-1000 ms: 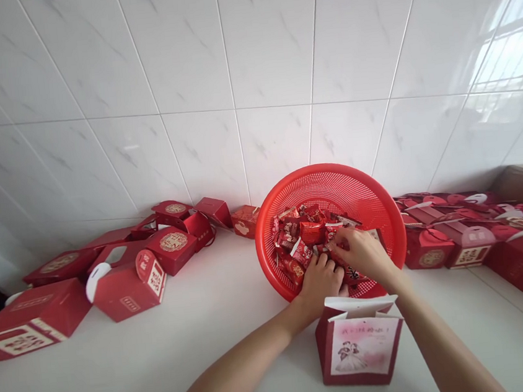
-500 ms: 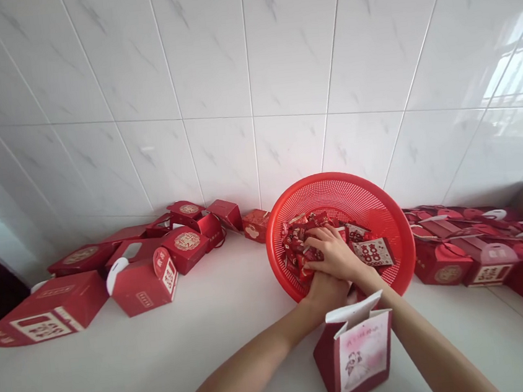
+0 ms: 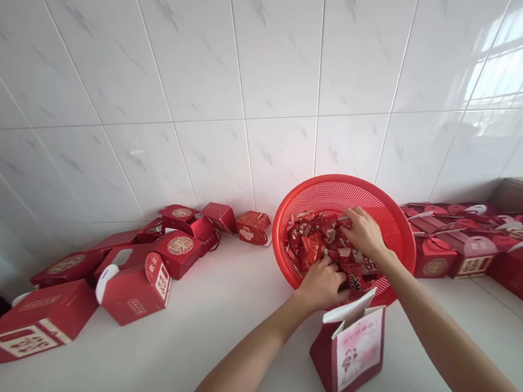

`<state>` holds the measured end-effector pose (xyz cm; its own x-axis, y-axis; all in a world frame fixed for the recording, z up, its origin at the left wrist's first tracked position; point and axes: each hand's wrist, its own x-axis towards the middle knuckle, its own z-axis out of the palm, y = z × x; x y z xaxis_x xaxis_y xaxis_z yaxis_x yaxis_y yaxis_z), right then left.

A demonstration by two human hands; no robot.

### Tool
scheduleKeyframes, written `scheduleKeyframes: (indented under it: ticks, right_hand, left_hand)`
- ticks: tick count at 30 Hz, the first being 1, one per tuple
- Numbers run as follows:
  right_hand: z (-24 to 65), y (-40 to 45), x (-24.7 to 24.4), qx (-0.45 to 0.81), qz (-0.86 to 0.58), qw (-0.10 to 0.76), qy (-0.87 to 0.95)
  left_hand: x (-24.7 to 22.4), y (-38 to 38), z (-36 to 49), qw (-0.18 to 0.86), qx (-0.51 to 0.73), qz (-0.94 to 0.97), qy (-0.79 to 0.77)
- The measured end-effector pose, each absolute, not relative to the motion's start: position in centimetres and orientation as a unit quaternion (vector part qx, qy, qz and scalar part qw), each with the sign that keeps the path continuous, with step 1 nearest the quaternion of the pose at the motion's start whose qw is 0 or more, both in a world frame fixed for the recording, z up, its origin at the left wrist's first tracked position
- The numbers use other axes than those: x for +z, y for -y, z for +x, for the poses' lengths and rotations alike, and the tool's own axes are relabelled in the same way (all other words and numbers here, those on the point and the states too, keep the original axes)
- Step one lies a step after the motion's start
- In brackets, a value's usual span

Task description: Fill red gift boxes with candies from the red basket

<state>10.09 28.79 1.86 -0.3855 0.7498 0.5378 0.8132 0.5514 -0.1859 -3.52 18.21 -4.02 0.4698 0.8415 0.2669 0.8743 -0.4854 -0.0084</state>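
Observation:
A red plastic mesh basket [image 3: 334,180] leans toward me, holding a heap of small red sweet packets [image 3: 312,248]. My left hand [image 3: 324,283] is in the near part of the heap, palm down, fingers apart and bent onto the packets. Farther back on the right, my right hand [image 3: 366,233] reaches in with its thumb and fingers spread over the packets; some fingertips are hidden. I see nothing clearly gripped by either hand. Between my forearms stands a dark red gift box [image 3: 358,354] with a pink-and-white picture front and its white-lined top open.
Several red gift boxes [image 3: 135,287] lie on the white tabletop [image 3: 219,325] at the left. More red boxes [image 3: 463,246] crowd the right side, with a brown cardboard box [image 3: 520,195] behind. A small patterned red box [image 3: 254,228] sits near the tiled wall [image 3: 279,94].
My hands, crossed over each other in the basket before, are now apart. The right one moved back and right, the left one shows fully. The packets have shifted and the view has turned slightly.

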Motion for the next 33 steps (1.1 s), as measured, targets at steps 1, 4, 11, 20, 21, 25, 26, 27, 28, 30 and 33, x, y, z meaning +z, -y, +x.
scheduleKeyframes:
  ticks: [1,4,11,20,21,25,26,27,28,30,33]
  right_hand:
    - [10.5,-29.0,1.7,-0.051,-0.484,0.292,0.823]
    - [11.5,-29.2,1.0,-0.041,-0.484,0.29,0.825]
    - [13.1,-27.0,0.3,0.019,-0.39,0.313,0.866]
    - [16.5,-24.5,1.5,0.041,-0.363,0.334,0.869]
    - [16.7,-24.2,1.6,0.065,-0.357,0.305,0.881]
    - [16.8,-23.2,2.1,0.183,-0.326,0.18,0.91]
    - [16.7,-23.0,2.2,0.212,-0.318,0.156,0.911]
    - [16.6,-22.9,2.3,0.238,-0.311,0.138,0.91]
    - [16.4,-22.8,2.4,0.261,-0.305,0.123,0.908]
    - [16.1,-22.8,2.6,0.291,-0.306,0.102,0.901]
    - [15.6,-22.9,2.9,0.303,-0.316,0.042,0.898]
  left_hand:
    - [-3.9,-18.2,-3.6,0.067,-0.121,-0.856,0.499]
    - [-3.6,-18.3,-3.7,0.042,-0.137,-0.856,0.497]
    - [-3.4,-17.7,-3.8,0.027,-0.131,-0.845,0.517]
    - [-0.1,-16.5,-3.2,-0.107,-0.048,-0.844,0.523]
    - [0.4,-16.4,-3.3,-0.147,-0.051,-0.844,0.514]
    - [1.7,-16.1,-4.0,-0.244,-0.041,-0.838,0.486]
    - [1.7,-16.1,-4.2,-0.255,-0.035,-0.836,0.485]
    - [1.6,-16.2,-4.3,-0.262,-0.031,-0.835,0.483]
    - [1.5,-16.3,-4.4,-0.265,-0.028,-0.835,0.482]
    - [1.1,-16.4,-4.6,-0.26,-0.027,-0.837,0.481]
    - [0.9,-16.6,-4.8,-0.26,-0.019,-0.832,0.49]
